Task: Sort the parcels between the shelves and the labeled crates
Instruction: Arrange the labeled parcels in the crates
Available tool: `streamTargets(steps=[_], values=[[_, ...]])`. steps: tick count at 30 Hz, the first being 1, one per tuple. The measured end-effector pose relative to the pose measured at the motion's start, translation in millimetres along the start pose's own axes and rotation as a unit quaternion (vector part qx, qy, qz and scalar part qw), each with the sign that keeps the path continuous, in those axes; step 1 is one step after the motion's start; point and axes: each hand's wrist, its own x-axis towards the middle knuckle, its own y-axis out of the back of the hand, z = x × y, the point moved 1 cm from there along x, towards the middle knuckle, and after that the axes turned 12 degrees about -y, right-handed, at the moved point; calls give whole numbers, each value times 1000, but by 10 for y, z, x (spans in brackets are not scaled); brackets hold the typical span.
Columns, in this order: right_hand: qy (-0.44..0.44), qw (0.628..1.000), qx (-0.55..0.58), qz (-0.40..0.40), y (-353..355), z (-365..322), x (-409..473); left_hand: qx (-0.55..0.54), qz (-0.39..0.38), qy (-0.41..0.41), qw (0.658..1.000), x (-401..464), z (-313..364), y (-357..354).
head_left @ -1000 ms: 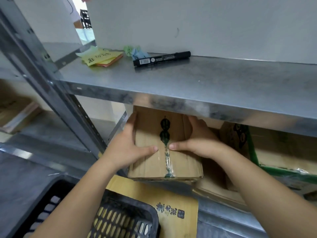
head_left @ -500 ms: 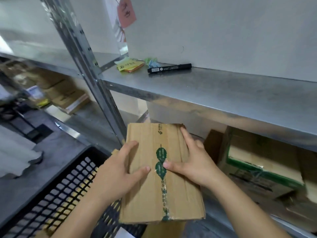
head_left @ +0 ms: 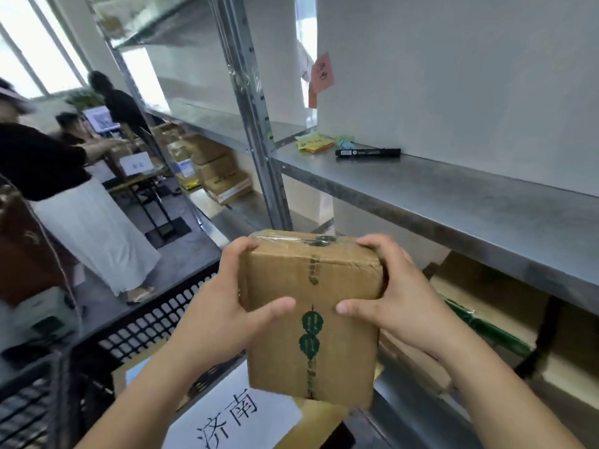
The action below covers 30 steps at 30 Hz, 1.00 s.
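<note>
A cardboard parcel [head_left: 311, 315] was held up in front of the shelving, clamped between both hands, probably so that its taped face could be read before a destination was chosen. The left hand [head_left: 223, 306] was wrapped round its left edge and the right hand [head_left: 398, 306] round its right edge, each grip closed on the box with the thumb laid across the near face and the fingers hooked over the far top corner. The parcel was thus kept between the two grips, tilted towards the camera. Just below it a black slatted crate [head_left: 152, 322] was seen, with a white paper label [head_left: 236, 416] beneath the parcel. Further back, a black marker [head_left: 368, 152] and sticky notes [head_left: 314, 144] lay on the metal shelf [head_left: 470, 202].
</note>
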Motion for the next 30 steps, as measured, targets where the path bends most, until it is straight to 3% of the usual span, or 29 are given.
streamTargets(steps=[4,7,10,12,15,20,30], values=[[46,992,116,0,39,-209,-189,-63,70,1,996,-259,147,158],[45,987,154,18,-74,-252,-274,-36,95,-4,995,-404,232,207],[8,979,201,-34,-163,-140,-341,-74,100,34,992,-553,173,292],[0,985,160,-69,-222,-83,-379,-99,67,45,992,-698,97,332],[35,989,78,-118,-392,-104,-438,-48,23,31,998,-930,-56,323],[51,988,-19,-143,-690,-228,-558,-16,77,19,997,-1343,-300,311],[121,971,-97,-182,-1512,-631,-810,40,154,37,987,-2105,-878,490]])
